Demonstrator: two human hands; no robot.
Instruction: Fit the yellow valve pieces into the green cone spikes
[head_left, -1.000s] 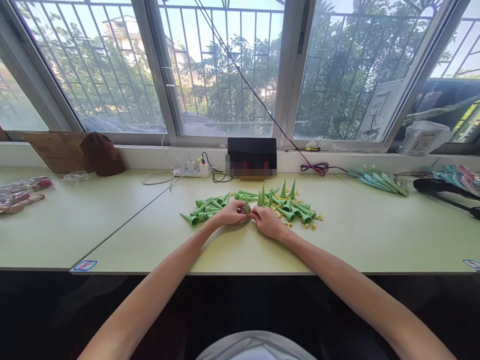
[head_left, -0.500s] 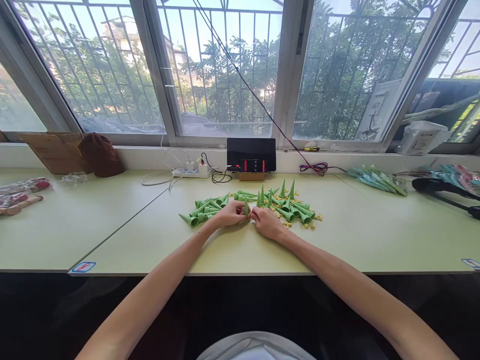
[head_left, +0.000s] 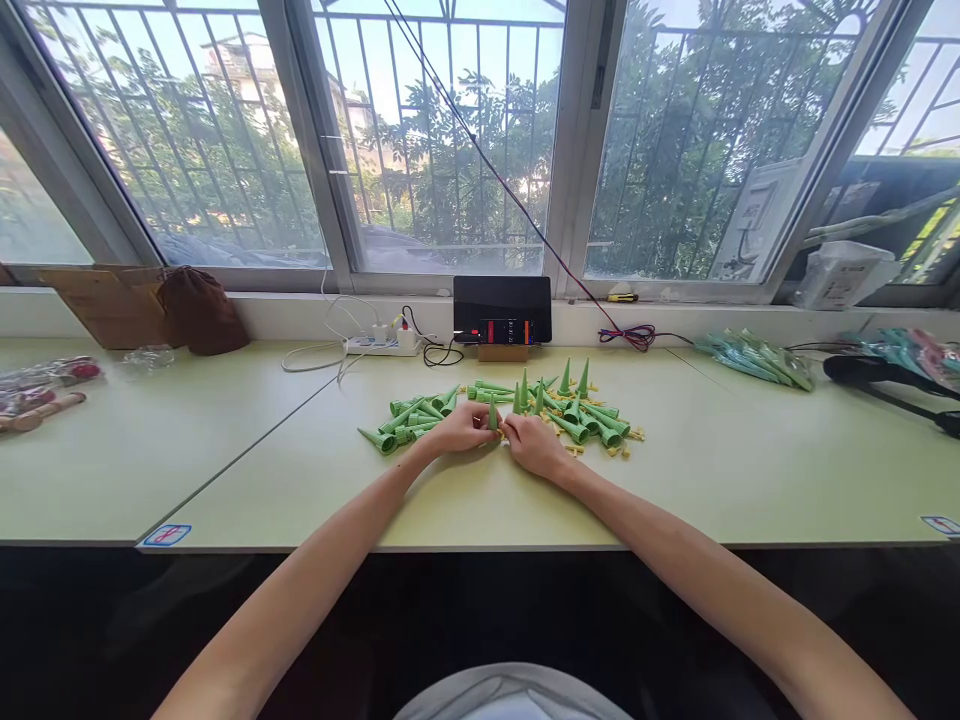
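My left hand (head_left: 466, 428) is closed around a green plastic watering spike (head_left: 493, 414), held upright with its point up. Right beside it, my right hand (head_left: 534, 442) pinches at the spike's lower end, where a bit of a small yellow plastic piece (head_left: 502, 433) shows between the fingertips. The fingers partly cover both parts. Left of my hands lies a pile of green spikes (head_left: 412, 418). Beyond and right of my right hand are more spikes (head_left: 592, 418), some standing point up, with small yellow valve-like pieces (head_left: 615, 452) scattered among them.
At the back of the table (head_left: 285, 480), a phone (head_left: 506, 331) leans before a black tablet (head_left: 502, 295). A power strip (head_left: 382, 345) with cables stands left of them. Bagged items (head_left: 754, 358) and a black strap-like object (head_left: 892, 385) lie right; a brown bag (head_left: 202, 310) sits back left.
Both hands stay almost in place at the upright spike. A little more of the yellow piece shows between the fingertips now.
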